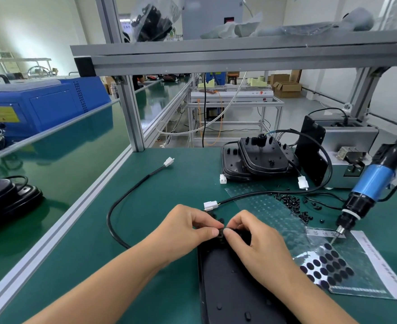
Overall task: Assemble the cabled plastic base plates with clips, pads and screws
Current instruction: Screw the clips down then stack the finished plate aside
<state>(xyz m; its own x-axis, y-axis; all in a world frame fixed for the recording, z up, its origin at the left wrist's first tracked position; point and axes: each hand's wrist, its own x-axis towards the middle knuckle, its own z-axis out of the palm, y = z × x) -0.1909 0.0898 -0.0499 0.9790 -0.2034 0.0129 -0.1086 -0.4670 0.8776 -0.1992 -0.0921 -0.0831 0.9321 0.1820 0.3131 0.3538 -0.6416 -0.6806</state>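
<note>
We can't quite make out what sits between the two thumbs: a small black clip (220,233), mostly covered by the fingertips, at the far end of the black base plate (230,288). The plate runs toward us and is cut off at the bottom edge, its far end hidden under both hands. Left hand (188,226) comes in from the left, fingers curled, thumb and forefinger pinching the clip. Right hand (253,239) meets it from the other side, also curled, thumb tip pressed against the same piece. The two hands are touching or nearly so over the plate's far end.

A black cable (120,202) loops out left of the hands across the green counter (87,253) and ends in a white connector (168,161); where it joins the plate is hidden. Another white connector (210,205) lies just beyond the hands. To the right, a sheet of round black pads (328,265) lies beside the plate, with the tip of the blue electric screwdriver (370,183) resting on its wrapper. Loose black screws (291,202) are scattered further back, too small to count. A stack of finished plates (260,157) sits far right, well apart from the hands.
</note>
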